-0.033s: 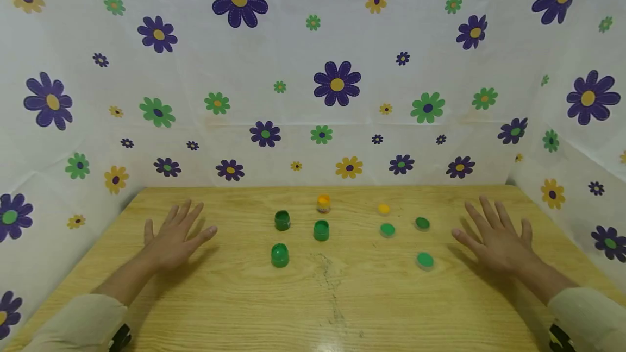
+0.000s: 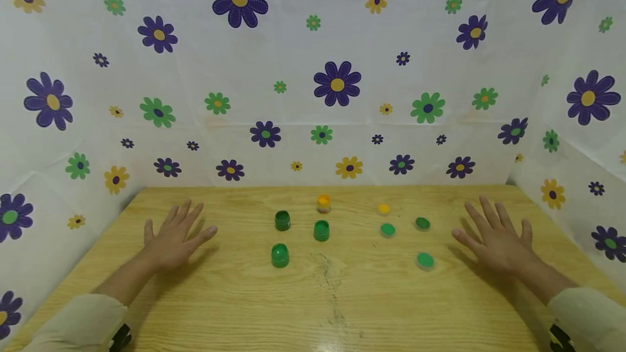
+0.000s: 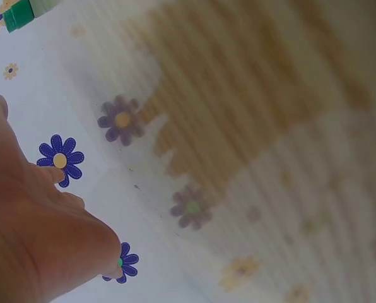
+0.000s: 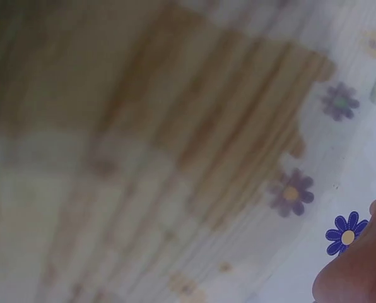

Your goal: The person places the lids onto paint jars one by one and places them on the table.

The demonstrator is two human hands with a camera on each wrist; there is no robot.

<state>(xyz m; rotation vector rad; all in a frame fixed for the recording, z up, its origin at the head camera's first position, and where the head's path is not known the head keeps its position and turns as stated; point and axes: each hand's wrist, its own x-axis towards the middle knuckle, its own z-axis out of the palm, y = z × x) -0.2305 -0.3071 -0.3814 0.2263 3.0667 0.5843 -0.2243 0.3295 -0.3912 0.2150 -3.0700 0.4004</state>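
Fingers spread, my left hand (image 2: 172, 242) is at the left side of the wooden table and holds nothing. My right hand (image 2: 500, 244) mirrors it on the right, also with spread fingers and nothing in them. Between them stand small uncapped paint pots: an orange-yellow pot (image 2: 324, 204) at the back, a dark green pot (image 2: 282, 220), a mid-green pot (image 2: 321, 231) and a brighter green pot (image 2: 280, 256) nearest me. Nearer my right hand lie round lids: a yellow lid (image 2: 383, 209), a green lid (image 2: 388, 230), a dark green lid (image 2: 423, 224) and a lighter green lid (image 2: 425, 261).
The wooden table (image 2: 220, 303) carries dark scuff marks down its middle. A white cloth (image 2: 293, 53) with printed flowers surrounds its back and sides. In the left wrist view, part of a green pot (image 3: 17, 16) shows at the top left corner.
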